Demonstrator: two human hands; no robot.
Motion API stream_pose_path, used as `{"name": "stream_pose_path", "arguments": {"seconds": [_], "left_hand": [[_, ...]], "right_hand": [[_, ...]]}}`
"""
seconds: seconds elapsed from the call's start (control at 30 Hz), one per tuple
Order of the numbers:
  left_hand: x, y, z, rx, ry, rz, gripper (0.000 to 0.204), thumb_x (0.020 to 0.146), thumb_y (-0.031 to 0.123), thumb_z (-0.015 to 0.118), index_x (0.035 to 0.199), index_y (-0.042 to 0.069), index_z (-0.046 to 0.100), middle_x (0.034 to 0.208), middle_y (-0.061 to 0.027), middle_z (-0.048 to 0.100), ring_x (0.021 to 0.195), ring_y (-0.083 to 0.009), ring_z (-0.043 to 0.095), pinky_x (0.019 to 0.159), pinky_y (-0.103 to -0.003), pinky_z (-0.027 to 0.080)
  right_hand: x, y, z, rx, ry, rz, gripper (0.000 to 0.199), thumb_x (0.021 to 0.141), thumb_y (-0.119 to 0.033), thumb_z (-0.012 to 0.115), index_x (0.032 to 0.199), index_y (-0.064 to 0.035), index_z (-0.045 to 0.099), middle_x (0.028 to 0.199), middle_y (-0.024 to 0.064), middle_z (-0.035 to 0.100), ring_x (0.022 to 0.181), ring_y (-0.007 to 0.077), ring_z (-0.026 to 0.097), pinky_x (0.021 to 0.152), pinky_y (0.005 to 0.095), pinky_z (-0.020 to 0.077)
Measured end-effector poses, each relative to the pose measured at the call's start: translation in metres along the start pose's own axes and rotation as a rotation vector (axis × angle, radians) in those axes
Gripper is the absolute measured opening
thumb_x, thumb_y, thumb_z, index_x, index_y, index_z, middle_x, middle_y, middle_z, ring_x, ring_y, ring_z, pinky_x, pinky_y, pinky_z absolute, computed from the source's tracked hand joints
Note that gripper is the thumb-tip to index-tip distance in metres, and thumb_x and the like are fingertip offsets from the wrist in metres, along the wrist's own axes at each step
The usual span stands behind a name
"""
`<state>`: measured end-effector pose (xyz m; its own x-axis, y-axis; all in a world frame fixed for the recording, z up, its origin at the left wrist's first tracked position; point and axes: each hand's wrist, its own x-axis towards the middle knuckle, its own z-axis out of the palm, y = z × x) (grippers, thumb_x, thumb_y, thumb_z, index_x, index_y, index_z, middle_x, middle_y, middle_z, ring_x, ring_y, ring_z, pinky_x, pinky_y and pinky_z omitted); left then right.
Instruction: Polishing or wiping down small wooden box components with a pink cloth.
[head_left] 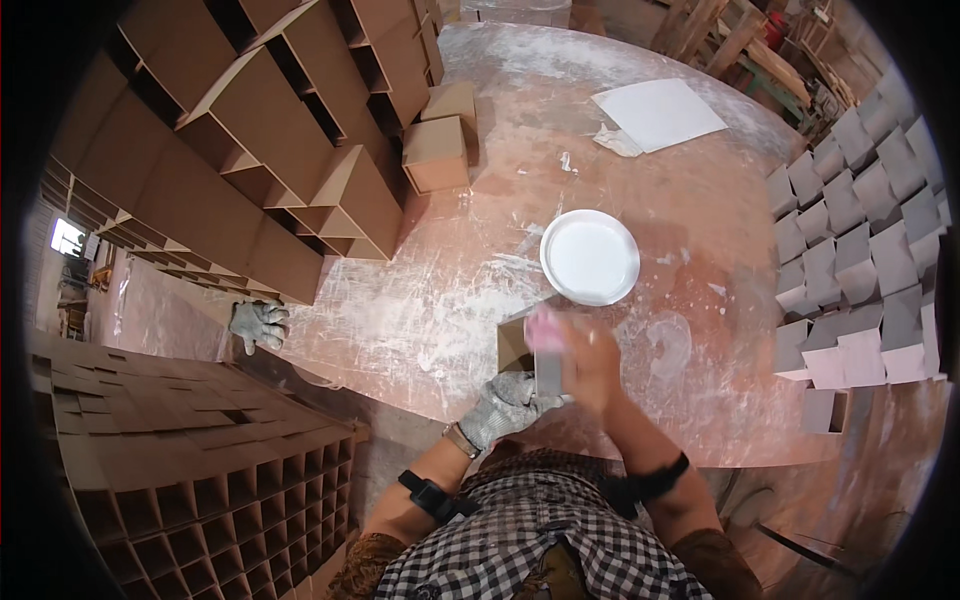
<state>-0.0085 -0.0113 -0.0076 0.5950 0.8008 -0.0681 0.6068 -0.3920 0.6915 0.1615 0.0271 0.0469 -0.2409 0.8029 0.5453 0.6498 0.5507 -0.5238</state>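
Note:
My left hand [500,408], in a grey knit glove, grips a small open cardboard box [514,347] close to my body at the table's front edge. One face of the box looks grey; its brown inside shows. My bare right hand [592,362] is closed round a soft pink thing [543,326], blurred by motion, at the far edge of the box. Whether it is a sponge or a cloth I cannot tell. Just beyond my right hand stands a round white dish [590,257], pale inside.
Brown cardboard boxes [330,190] rise in stacks at the left; more [200,500] stand lower left. Grey boxes [860,260] are piled at the right. A white sheet [660,115] lies at the back of the smeared table [420,340]. A loose grey glove [260,326] lies at the left.

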Motion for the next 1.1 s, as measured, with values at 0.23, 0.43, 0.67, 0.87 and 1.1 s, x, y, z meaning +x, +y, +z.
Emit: {"name": "stream_pose_path", "arguments": {"seconds": [0.23,0.43,0.67,0.87,1.1], "left_hand": [[-0.003,0.003,-0.005,-0.304,-0.020,-0.095,0.035,0.086,0.042,0.056,0.107,0.014,0.062,0.093,-0.0142,0.065,0.083,-0.0324,0.062,0.072,-0.039,0.050],[0.002,0.018,-0.018,-0.032,0.044,0.007,0.032,0.085,0.041,0.058,0.099,0.014,0.066,0.086,-0.0125,0.066,0.078,-0.0322,0.063,0.069,-0.038,0.051],[0.002,0.004,-0.013,-0.117,-0.005,-0.012,0.030,0.085,0.035,0.060,0.101,0.010,0.065,0.092,-0.0122,0.067,0.082,-0.0310,0.063,0.070,-0.037,0.051],[0.004,0.000,-0.007,-0.213,0.022,-0.041,0.027,0.083,0.037,0.062,0.094,0.013,0.068,0.089,-0.0118,0.066,0.081,-0.0315,0.064,0.069,-0.039,0.051],[0.003,0.008,-0.013,-0.226,0.080,0.001,0.034,0.081,0.038,0.064,0.096,0.008,0.067,0.088,-0.0137,0.067,0.083,-0.0321,0.064,0.070,-0.038,0.051]], "right_hand": [[-0.023,0.005,-0.014,0.081,-0.116,-0.015,0.041,0.071,0.001,0.054,0.111,-0.0061,0.061,0.104,0.0153,0.064,0.093,0.0340,0.060,0.081,0.0426,0.0481],[-0.001,0.018,-0.010,-0.034,0.081,0.155,0.045,0.068,0.005,0.052,0.109,-0.0079,0.061,0.099,0.0156,0.064,0.090,0.0335,0.061,0.075,0.0419,0.0490],[-0.082,-0.007,-0.036,0.016,0.022,0.150,0.050,0.065,0.008,0.051,0.111,-0.0102,0.061,0.103,0.0134,0.065,0.092,0.0319,0.062,0.077,0.0376,0.0502],[-0.031,0.050,-0.015,-0.035,0.129,0.314,0.047,0.067,0.007,0.054,0.111,-0.0078,0.061,0.102,0.0135,0.066,0.091,0.0335,0.062,0.080,0.0400,0.0494],[-0.096,0.003,-0.042,-0.027,0.061,0.213,0.046,0.066,0.005,0.056,0.110,-0.0064,0.060,0.099,0.0147,0.066,0.088,0.0362,0.062,0.075,0.0400,0.0503]]}}
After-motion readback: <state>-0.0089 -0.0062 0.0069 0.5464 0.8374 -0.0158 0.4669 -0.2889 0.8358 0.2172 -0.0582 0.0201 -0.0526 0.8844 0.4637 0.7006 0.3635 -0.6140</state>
